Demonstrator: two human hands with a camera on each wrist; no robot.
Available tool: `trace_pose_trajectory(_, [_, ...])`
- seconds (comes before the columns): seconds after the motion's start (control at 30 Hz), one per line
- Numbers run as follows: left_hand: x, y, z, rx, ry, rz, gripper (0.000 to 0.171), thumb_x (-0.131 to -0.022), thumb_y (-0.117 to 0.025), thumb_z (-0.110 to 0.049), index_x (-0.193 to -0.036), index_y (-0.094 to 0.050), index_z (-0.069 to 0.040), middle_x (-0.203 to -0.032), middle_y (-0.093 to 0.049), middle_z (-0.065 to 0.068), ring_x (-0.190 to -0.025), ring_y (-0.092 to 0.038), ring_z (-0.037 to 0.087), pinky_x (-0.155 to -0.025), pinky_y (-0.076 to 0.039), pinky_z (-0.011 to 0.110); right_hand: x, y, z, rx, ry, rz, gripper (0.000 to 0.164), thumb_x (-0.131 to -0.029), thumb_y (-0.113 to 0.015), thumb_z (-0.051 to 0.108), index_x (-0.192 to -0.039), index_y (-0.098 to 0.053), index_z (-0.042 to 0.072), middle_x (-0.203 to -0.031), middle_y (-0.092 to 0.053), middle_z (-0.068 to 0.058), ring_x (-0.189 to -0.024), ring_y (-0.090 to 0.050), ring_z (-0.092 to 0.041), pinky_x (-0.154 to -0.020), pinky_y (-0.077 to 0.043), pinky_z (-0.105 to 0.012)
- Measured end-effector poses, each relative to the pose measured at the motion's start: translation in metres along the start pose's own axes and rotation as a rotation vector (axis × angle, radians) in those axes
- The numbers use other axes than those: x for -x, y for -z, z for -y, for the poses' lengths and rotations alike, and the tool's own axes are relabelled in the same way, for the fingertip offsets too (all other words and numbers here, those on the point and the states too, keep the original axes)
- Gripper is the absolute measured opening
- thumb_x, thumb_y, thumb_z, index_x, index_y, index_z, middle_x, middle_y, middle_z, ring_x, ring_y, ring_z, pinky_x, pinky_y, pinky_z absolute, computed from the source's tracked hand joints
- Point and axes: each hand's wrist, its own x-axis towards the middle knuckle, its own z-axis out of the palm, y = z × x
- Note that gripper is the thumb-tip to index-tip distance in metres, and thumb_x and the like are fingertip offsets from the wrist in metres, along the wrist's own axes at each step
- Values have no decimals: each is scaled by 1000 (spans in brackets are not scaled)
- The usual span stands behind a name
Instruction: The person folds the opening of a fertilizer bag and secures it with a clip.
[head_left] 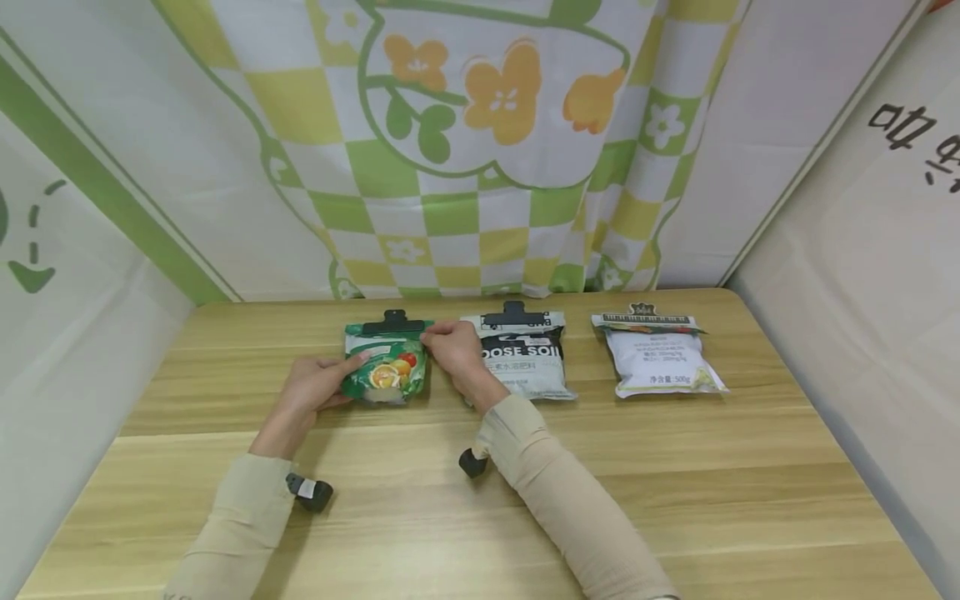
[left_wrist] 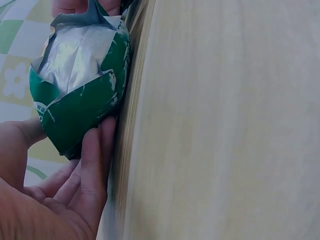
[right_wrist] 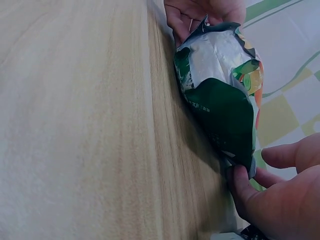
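Note:
A small green bag [head_left: 386,375] with fruit pictures lies on the wooden table at the left of the row, a black clip [head_left: 393,322] across its top. At its left side my left hand [head_left: 315,383] grips it, thumb on the front and fingers behind, as the left wrist view shows. My right hand [head_left: 459,354] holds its upper right corner near the clip, fingers curled behind the edge. The right wrist view shows the bag's silvery underside [right_wrist: 215,55]. Beside it a grey and black soil bag [head_left: 532,367] with a black clip [head_left: 513,314] is partly covered by my right hand.
Farther right lies a white bag [head_left: 660,362] with a patterned clip [head_left: 643,315] along its top. The three bags stand in a row near the back edge of the wooden table [head_left: 390,517]. A checked curtain [head_left: 450,217] hangs behind.

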Motion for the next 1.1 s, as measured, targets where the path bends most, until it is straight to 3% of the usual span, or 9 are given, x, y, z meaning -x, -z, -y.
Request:
trace_pose_trajectory(0.23, [0, -1, -2, 23, -3, 23, 70, -99, -71, -49, -137, -62, 8, -89, -68, -8, -73, -69, 1, -73, -62, 19, 1, 1, 2, 33, -7, 22, 23, -97, -72, 16, -115, -77, 3, -131, -72, -14, -129, -64, -30, -112, -52, -42])
trace_pose_trajectory(0.4, [1, 0, -3, -38, -37, 31, 72, -101, -66, -51, -141, -60, 8, -111, -71, 5, -81, -68, 1, -76, -62, 19, 2, 4, 8, 57, -25, 77, 33, -99, -71, 21, -127, -71, 2, -139, -68, -15, -135, -60, -33, -115, -50, -45])
trace_pose_trajectory(0.53, [4, 3, -3, -123, -89, -52, 69, -103, -64, -50, -140, -61, 8, -130, -69, 24, -81, -69, 3, -72, -61, 21, 5, 7, 13, 111, -34, 112, 42, -100, -71, 24, -136, -66, 3, -145, -64, -14, -139, -56, -34, -119, -46, -48])
trace_pose_trajectory(0.67, [9, 7, -6, -235, -183, -201, 60, -105, -63, -44, -134, -66, 8, -119, -75, 28, -76, -75, 15, -62, -58, 25, 7, 17, 15, 156, 5, 160, 48, -102, -69, 27, -144, -61, 3, -150, -61, -14, -139, -57, -33, -119, -47, -50])
trace_pose_trajectory(0.8, [14, 11, -11, -371, -261, -307, 61, -105, -60, -49, -130, -69, 6, -116, -76, 28, -91, -76, 34, -60, -53, 26, 8, 31, 16, 152, 47, 203, 50, -104, -66, 29, -147, -59, 4, -152, -60, -14, -136, -60, -32, -112, -52, -50])
trace_pose_trajectory(0.93, [19, 16, -17, -453, -332, -332, 62, -107, -55, -50, -132, -67, 6, -120, -74, 31, -103, -74, 45, -66, -60, 38, 11, 46, 18, 99, 78, 193, 47, -105, -65, 27, -147, -59, 7, -153, -59, -13, -135, -61, -33, -107, -54, -49])
trace_pose_trajectory(1.1, [25, 19, -27, -567, -407, -295, 64, -108, -52, -50, -140, -61, 5, -133, -67, 34, -118, -67, 52, -86, -59, 59, 17, 79, 23, 27, 187, 142, 50, -104, -66, 28, -151, -57, 15, -158, -56, -9, -141, -59, -30, -115, -50, -48])
